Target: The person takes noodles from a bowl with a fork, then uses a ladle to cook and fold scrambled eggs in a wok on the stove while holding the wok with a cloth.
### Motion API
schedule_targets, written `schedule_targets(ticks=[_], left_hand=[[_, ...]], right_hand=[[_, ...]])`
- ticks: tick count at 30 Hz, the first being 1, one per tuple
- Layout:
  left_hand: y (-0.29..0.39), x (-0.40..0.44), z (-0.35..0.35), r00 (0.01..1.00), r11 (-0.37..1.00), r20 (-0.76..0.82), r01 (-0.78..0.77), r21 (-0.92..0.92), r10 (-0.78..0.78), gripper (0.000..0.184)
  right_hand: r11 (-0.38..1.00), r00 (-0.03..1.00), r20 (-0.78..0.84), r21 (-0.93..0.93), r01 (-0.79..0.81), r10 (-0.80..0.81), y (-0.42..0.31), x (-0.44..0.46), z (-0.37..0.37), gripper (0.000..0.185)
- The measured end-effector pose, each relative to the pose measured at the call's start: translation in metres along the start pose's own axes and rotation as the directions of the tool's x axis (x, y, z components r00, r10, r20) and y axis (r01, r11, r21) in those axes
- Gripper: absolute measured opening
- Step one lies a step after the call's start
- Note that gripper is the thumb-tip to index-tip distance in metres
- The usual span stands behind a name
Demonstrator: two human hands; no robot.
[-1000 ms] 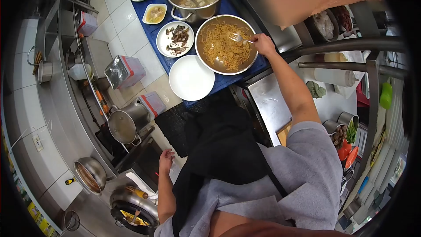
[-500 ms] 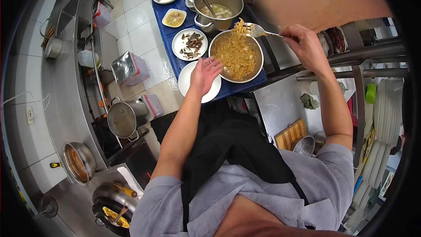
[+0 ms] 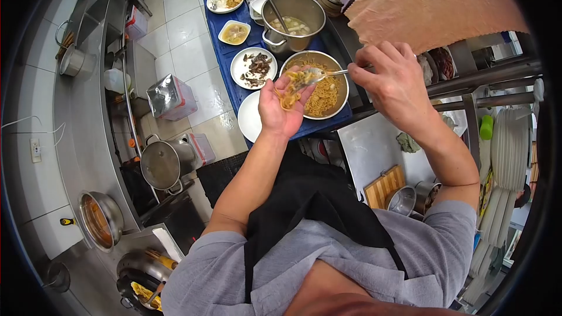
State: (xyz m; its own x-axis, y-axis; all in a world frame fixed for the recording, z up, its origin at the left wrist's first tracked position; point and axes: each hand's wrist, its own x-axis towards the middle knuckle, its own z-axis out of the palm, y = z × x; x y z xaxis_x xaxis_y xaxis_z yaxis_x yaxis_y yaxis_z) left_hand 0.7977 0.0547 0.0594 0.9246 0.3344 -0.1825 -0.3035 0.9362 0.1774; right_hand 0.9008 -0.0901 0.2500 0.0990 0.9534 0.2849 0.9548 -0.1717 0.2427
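Observation:
My right hand [image 3: 393, 76] grips the handle of a metal fork [image 3: 321, 75] above a steel bowl of noodles [image 3: 324, 96]. Some noodles [image 3: 291, 89] hang from the fork's end and lie against the palm of my left hand [image 3: 282, 108], which is turned up with its fingers apart under them. Beside my left wrist is a white plate [image 3: 250, 118], partly hidden by that hand. A plate of dark pieces [image 3: 253, 68] sits behind it. All of these dishes are on a blue surface [image 3: 222, 47].
A large pot of soup with a ladle [image 3: 293, 20] stands behind the bowl. Farther back are a small soup bowl [image 3: 234, 33] and a plate of food [image 3: 225, 0]. A lidded tin [image 3: 171, 97] and a stockpot [image 3: 161, 164] are at the left, a wooden board [image 3: 384, 186] at the right.
The fork with noodles has come out of the bowl and moved toward me, over my left hand. My left hand has risen from low at the left to beside the bowl, palm up.

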Motion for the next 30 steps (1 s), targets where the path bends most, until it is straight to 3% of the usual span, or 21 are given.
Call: schedule_targets(ticks=[3,6,8,12,15,16,17,19,22,25,26,28,29,30], left_hand=[[0.0,-0.002,0.004,1.0,1.0,-0.004,0.0,-0.011,0.0,0.06],[0.001,-0.002,0.007,0.999,1.0,0.023,0.025,0.006,-0.026,0.057],[-0.001,0.001,0.006,0.995,0.997,-0.073,0.064,-0.042,-0.067,0.056],[-0.004,0.007,-0.004,0.999,1.0,-0.033,0.021,0.012,-0.02,0.055],[-0.006,0.015,-0.023,0.995,1.0,-0.098,0.027,-0.003,-0.027,0.058],[-0.005,0.016,-0.031,0.998,1.0,-0.065,0.028,0.014,-0.027,0.058],[-0.003,0.019,-0.039,0.999,0.999,-0.025,0.025,0.035,-0.024,0.059],[0.0,0.012,-0.058,0.998,0.997,-0.066,-0.004,0.074,0.008,0.059],[0.014,-0.011,-0.066,0.995,0.997,-0.091,-0.033,0.072,0.04,0.059],[0.038,-0.046,-0.036,0.982,0.986,-0.151,-0.092,0.141,0.113,0.058],[0.049,-0.061,-0.026,0.989,0.984,-0.074,-0.118,0.134,0.128,0.059],[0.073,-0.09,-0.005,0.98,0.971,0.006,-0.196,0.135,0.197,0.06],[0.084,-0.105,0.004,0.968,0.957,0.017,-0.252,0.143,0.252,0.061],[0.094,-0.121,0.011,0.945,0.932,0.009,-0.325,0.159,0.328,0.062]], right_hand=[[1.0,0.999,-0.046,-0.016,0.005,-0.006,-0.005,0.002,-0.007,0.012],[0.999,1.0,0.018,-0.039,0.014,-0.014,-0.007,0.0,-0.009,0.011],[0.999,0.999,-0.043,-0.017,-0.03,0.029,-0.004,0.0,-0.012,0.012],[0.999,0.999,0.01,-0.011,-0.048,0.048,0.002,-0.013,-0.001,0.014],[0.981,0.986,-0.014,0.101,-0.163,0.165,0.011,-0.023,0.011,0.016],[0.95,0.961,-0.012,0.156,-0.269,0.275,0.017,-0.029,0.022,0.015],[0.906,0.925,-0.011,0.209,-0.369,0.379,0.025,-0.035,0.035,0.015],[0.836,0.844,0.15,0.13,-0.533,0.515,0.045,-0.054,0.084,0.015],[0.786,0.713,0.425,0.007,-0.618,0.557,0.067,-0.092,0.2,0.018],[0.73,0.487,0.681,-0.103,-0.675,0.547,0.066,-0.13,0.336,0.021],[0.69,0.354,0.748,-0.186,-0.699,0.561,0.058,-0.13,0.36,0.025],[0.599,0.217,0.793,-0.219,-0.77,0.57,0.047,-0.136,0.403,0.03],[0.614,0.227,0.801,-0.209,-0.761,0.554,0.04,-0.142,0.426,0.03],[0.555,0.172,0.799,-0.228,-0.8,0.576,0.033,-0.147,0.448,0.032]])
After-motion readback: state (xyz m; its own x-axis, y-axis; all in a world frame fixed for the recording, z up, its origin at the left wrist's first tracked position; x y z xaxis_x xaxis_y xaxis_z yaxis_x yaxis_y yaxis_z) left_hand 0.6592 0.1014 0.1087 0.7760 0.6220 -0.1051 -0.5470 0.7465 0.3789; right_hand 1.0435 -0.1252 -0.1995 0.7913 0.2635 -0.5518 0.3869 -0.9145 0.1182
